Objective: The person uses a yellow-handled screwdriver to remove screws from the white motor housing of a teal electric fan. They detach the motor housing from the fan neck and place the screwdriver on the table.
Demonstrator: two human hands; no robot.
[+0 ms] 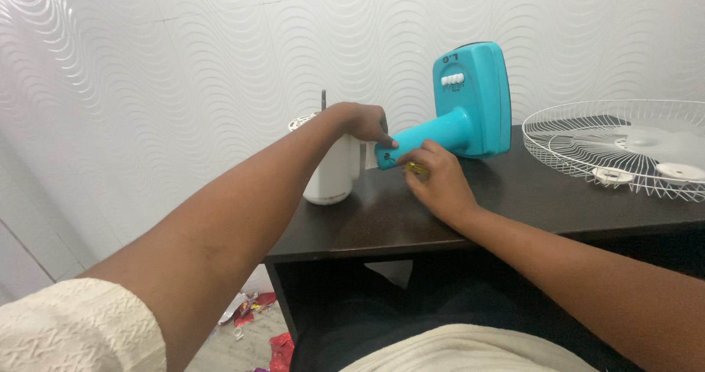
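A: Nearest first, what is the pose of each arm?

B: Both forearms extend forward over the front edge of the dark table (514, 203). The left arm, in a cream sleeve (73, 328), rises from the lower left. The right arm enters from the lower right, wrist low, close to the tabletop.

A: State of the right hand (437, 177)?

B: Palm down, fingers curled narrow around a small yellow-tipped tool (417, 169). The tool sits under the fingertips, against the near end of the teal fan stand (463, 122).

A: And the left hand (363, 122)?

B: Just beyond and to the left of the right hand. Fingers are bent down over the top of the white motor housing (334, 174), gripping it; fingertips reach the neck end of the teal stand. A thin dark shaft (323, 100) stands up just behind the wrist.

A: Position of the stand?

B: Lying on its side, neck pointing toward both hands, square base upright past them on the far right.

A: Farther out?

B: A white wire fan guard (617, 144) lies flat, well to the right of the right hand. Behind everything is a wavy-textured white wall (183, 49).
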